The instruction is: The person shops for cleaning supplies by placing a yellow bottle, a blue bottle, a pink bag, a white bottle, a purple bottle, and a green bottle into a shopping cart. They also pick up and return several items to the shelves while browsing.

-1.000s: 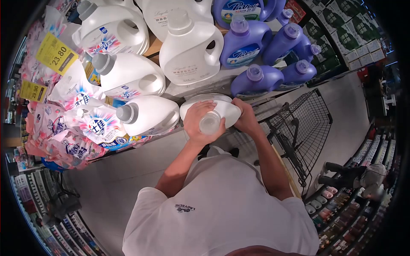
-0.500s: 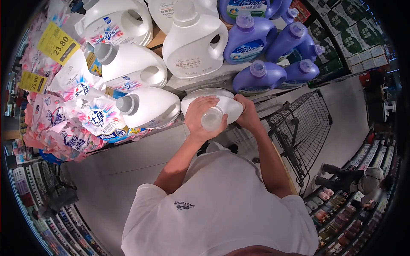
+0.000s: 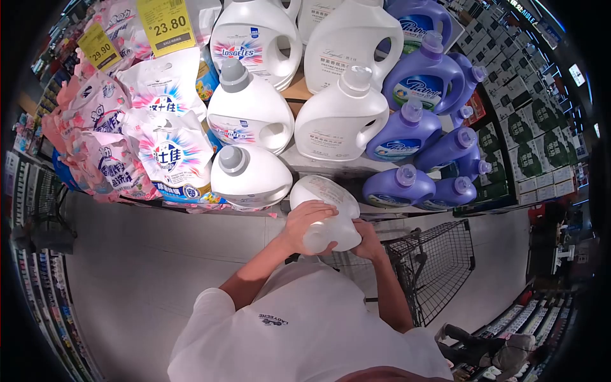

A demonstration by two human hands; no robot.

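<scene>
A white laundry detergent bottle [image 3: 326,193] is held in front of my chest, tilted with its clear cap [image 3: 316,238] toward me. My left hand [image 3: 307,224] wraps round its upper part near the cap. On the handle side, my right hand [image 3: 366,242] is closed on the bottle, its fingertips partly hidden. Just beyond stands a matching white bottle [image 3: 340,124] on the display. Grey-capped white bottles [image 3: 251,175] are to the left of it, and purple bottles [image 3: 398,186] to the right.
Detergent bags [image 3: 168,149] hang at the left under yellow price tags [image 3: 167,27]. A wire shopping cart [image 3: 439,267] stands right of my right arm. Stacked cartons [image 3: 534,121] are at the far right. Another person [image 3: 490,350] is at the lower right near shelves.
My view has tipped up, so the display and both hands sit lower in the picture. The bottle's labelled front shows more now. Both hands keep their hold on it.
</scene>
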